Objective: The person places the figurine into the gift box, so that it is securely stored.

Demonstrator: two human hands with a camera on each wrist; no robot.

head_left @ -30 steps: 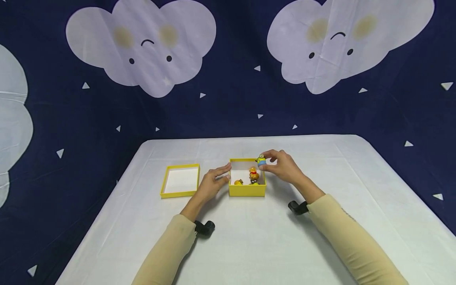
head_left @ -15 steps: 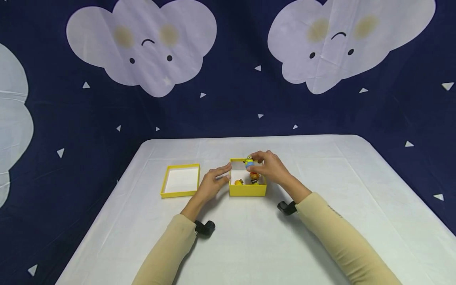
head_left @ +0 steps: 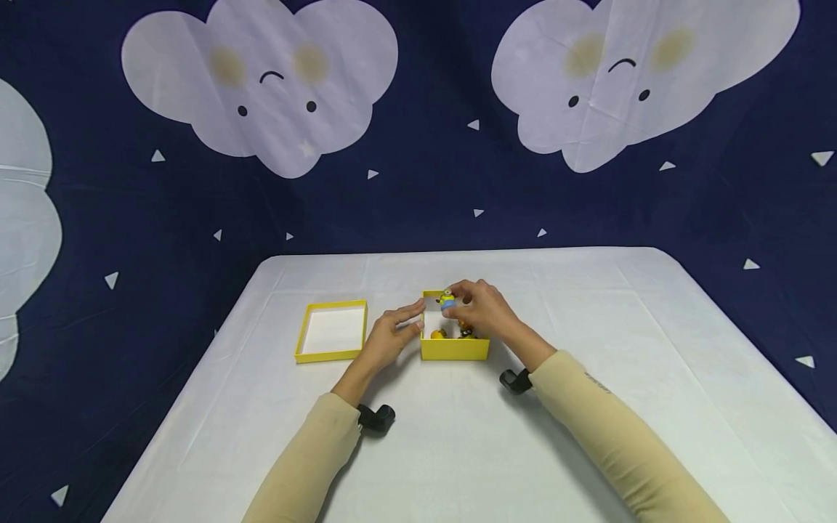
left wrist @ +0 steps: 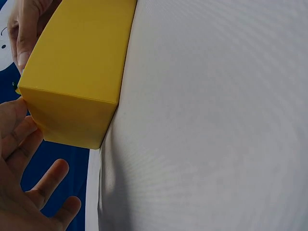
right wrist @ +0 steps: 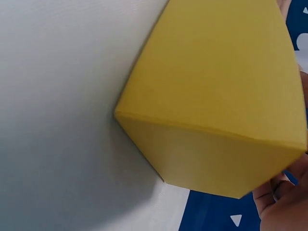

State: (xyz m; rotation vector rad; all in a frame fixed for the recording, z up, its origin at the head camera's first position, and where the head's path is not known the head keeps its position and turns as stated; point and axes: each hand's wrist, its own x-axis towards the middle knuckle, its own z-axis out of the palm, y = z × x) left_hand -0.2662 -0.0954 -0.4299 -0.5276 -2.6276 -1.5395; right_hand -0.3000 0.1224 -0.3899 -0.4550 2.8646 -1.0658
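Note:
My right hand (head_left: pixel 485 311) pinches a small yellow-and-blue Minion figure (head_left: pixel 447 300) between thumb and fingertips. It holds the figure over the open yellow box (head_left: pixel 454 351), toward the left side. Inside lie a yellow figure (head_left: pixel 439 334) at the front left and a dark-goggled figure (head_left: pixel 466 332) at the front right. The orange bear figure behind it is mostly covered by my right hand. My left hand (head_left: pixel 391 335) touches the box's left wall, fingers extended. In the left wrist view, that hand's (left wrist: pixel 21 180) fingers are spread, some of them against the box (left wrist: pixel 79 48).
A shallow yellow-edged box lid (head_left: pixel 330 357) with a white inside lies left of the box. Both stand on a white-covered table (head_left: pixel 451 450). A dark blue curtain (head_left: pixel 431 211) with clouds hangs behind the table.
My right hand has moved left with the Minion figure, from the box's right edge to above its left part. The bear figure has become mostly hidden. My left hand has stayed put.

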